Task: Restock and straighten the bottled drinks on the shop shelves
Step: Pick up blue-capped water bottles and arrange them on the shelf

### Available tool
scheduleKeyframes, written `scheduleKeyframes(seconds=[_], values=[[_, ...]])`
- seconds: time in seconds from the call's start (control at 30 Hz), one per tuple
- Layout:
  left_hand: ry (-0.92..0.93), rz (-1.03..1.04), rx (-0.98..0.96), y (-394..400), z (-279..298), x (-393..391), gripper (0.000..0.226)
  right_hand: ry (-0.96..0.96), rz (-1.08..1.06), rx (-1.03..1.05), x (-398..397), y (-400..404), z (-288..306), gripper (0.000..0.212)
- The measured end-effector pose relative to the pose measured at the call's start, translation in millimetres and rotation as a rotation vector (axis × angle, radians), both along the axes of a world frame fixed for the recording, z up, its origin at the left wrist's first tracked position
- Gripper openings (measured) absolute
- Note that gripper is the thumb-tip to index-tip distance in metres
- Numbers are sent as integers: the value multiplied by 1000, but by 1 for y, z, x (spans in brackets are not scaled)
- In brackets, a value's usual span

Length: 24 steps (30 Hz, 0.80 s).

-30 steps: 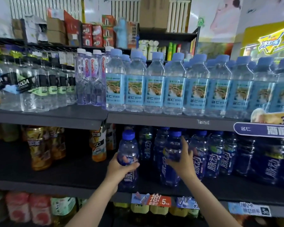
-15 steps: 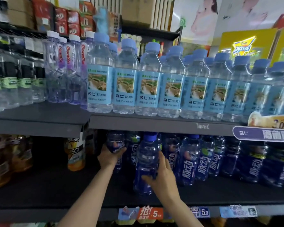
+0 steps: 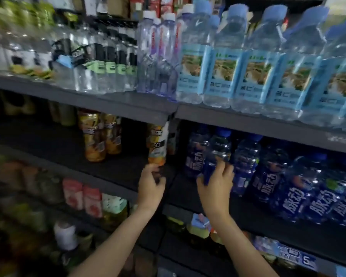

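— What is looking fuzzy?

— The bottles on the far left (image 3: 18, 47) are smearing into streaks, so their labels are not showing any words.

— And lower down?

— The bottom-left shelf items (image 3: 28, 206) are blurring into soft blobs of colour.

— Is anything getting cut off?

— The water bottles (image 3: 338, 76) are running off the right edge. The price tag (image 3: 300, 256) is too small to read.

— What about the hands?

— The right hand (image 3: 215, 187) is hiding the bottom of a blue bottle (image 3: 218, 150). The left hand (image 3: 150, 188) is curling, but whether it is touching anything is hard to tell.
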State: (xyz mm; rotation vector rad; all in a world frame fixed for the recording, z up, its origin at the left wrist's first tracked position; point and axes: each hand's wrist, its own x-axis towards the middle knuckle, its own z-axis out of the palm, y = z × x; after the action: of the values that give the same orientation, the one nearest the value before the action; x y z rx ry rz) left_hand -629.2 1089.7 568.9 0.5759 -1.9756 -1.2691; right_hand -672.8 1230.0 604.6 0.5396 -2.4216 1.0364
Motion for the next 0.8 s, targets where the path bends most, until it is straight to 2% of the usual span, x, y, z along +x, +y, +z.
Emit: scheduleKeyframes(seconds=[0.1, 0.23, 0.37, 0.47, 0.57, 0.63, 0.7, 0.8], values=[[4, 159, -8, -24, -22, 53, 28, 76, 255, -15, 36, -32, -9, 51], [-45, 311, 45, -57, -50, 127, 21, 48, 427, 82, 82, -83, -19, 36], [-215, 432, 224, -115, -106, 230, 16, 49, 769, 519, 140, -156, -66, 38], [-430, 543, 351, -160, -160, 320, 15, -67, 985, 856, 184, -222, -112, 31], [-487, 715, 536, -214, -205, 412, 16, -161, 1142, 1020, 231, -296, -158, 17], [-495, 814, 646, -252, -227, 469, 6, -228, 1205, 1122, 264, -347, -187, 24], [-580, 842, 695, -287, -242, 516, 26, -297, 1246, 1221, 294, -391, -210, 32], [-710, 834, 711, -338, -248, 568, 34, -396, 1282, 1295, 324, -444, -237, 33]])
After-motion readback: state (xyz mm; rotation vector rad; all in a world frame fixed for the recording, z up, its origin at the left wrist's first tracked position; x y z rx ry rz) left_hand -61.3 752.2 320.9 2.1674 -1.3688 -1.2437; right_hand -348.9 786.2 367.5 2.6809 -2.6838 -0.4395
